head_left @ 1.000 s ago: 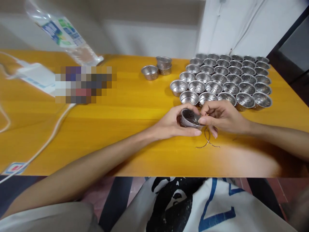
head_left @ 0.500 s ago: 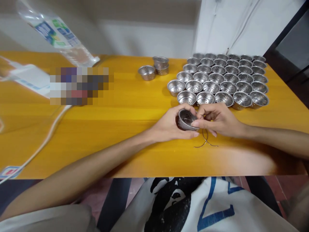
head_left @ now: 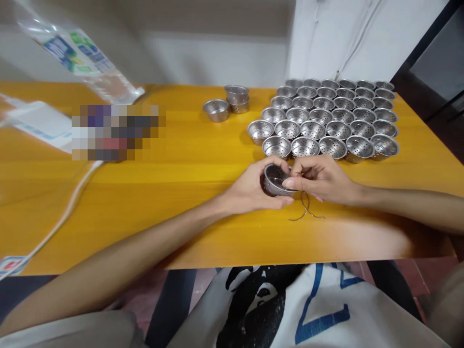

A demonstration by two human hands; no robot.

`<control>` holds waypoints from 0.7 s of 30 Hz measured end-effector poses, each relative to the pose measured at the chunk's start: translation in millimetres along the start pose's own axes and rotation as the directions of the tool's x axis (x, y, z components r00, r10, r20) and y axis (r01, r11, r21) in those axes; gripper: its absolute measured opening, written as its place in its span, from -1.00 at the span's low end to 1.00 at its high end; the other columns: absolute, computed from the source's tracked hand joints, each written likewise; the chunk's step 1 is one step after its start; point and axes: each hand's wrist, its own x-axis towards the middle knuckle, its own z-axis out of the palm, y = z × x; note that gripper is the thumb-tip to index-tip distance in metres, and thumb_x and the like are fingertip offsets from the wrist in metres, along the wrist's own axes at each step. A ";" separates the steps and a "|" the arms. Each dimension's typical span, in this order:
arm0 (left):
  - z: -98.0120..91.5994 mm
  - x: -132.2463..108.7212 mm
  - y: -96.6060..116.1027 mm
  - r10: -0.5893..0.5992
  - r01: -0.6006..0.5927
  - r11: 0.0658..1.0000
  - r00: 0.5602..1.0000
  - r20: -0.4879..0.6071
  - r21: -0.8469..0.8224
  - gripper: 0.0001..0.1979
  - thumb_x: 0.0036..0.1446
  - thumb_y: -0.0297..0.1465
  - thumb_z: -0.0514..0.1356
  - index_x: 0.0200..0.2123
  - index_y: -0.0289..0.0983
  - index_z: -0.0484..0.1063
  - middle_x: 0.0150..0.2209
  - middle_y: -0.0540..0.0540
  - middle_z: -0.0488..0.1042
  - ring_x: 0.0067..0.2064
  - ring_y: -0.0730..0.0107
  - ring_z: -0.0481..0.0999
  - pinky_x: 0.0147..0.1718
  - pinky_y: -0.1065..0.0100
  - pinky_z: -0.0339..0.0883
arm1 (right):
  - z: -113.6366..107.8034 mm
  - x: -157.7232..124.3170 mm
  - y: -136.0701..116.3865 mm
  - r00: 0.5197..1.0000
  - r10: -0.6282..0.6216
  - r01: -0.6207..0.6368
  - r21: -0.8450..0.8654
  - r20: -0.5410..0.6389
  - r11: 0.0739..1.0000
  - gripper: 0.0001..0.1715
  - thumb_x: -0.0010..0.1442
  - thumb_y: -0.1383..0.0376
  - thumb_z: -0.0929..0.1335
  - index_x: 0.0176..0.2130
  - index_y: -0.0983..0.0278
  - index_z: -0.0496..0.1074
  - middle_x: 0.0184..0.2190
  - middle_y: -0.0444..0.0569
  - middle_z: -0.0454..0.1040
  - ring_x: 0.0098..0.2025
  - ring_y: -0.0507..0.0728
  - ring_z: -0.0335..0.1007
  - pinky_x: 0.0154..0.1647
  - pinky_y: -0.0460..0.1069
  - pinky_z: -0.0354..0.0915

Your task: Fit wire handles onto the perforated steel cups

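Observation:
My left hand is wrapped round the side of a small perforated metal cup, held low over the table with its mouth tilted up. At the cup's right rim, my right hand has thumb and fingers closed, the thumb reaching over the inside. Whether those fingers also pinch something small is hidden. Just below the right hand a thin bent wire shows on the table, its two ends crossing; its upper part runs out of sight under the hand.
Rows of similar perforated cups stand beyond my hands. Farther left are a single cup and two stacked cups. A plastic bottle, a blurred-out object and a white cable occupy the table's left.
The whole view has shifted slightly, so things appear a little farther left. Both hands keep nearly the same grip on the cup, and the wire lies as before.

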 end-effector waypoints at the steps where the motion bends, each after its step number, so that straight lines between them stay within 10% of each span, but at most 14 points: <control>1: 0.0 -0.2 -0.4 -0.005 0.005 1.000 1.000 0.001 -0.006 -0.48 -0.04 -0.29 0.62 -0.11 -0.21 0.45 -0.27 0.03 0.49 -0.34 0.44 0.40 -0.34 0.37 0.31 | 0.4 0.1 1.1 1.000 -0.009 0.009 -0.005 -0.006 1.000 -0.44 0.27 0.01 0.64 -0.43 0.28 0.42 -0.60 -0.28 0.33 -0.62 -0.12 0.11 -0.65 -0.16 -0.02; 17: -1.6 -2.1 -5.6 0.034 -0.033 0.998 0.999 -0.010 0.051 -0.46 0.01 -0.25 0.63 -0.06 -0.19 0.44 -0.21 0.00 0.54 -0.28 0.37 0.50 -0.28 0.32 0.40 | -3.3 -0.9 2.4 0.997 -0.035 0.033 0.037 0.067 0.999 -0.54 0.30 0.08 0.64 -0.35 0.30 0.48 -0.57 -0.30 0.33 -0.62 -0.13 0.17 -0.64 -0.17 0.04; 21: -2.6 -2.6 -6.5 0.172 -0.141 0.970 0.973 -0.153 0.197 -0.15 -0.05 -0.11 0.69 0.21 -0.10 0.37 0.03 -0.09 0.59 -0.03 0.14 0.68 -0.01 0.15 0.59 | -6.9 0.9 -0.2 1.000 -0.013 0.014 0.081 -0.018 0.997 -0.59 0.33 0.05 0.61 -0.26 0.29 0.53 -0.47 -0.24 0.48 -0.60 -0.10 0.37 -0.63 -0.18 0.25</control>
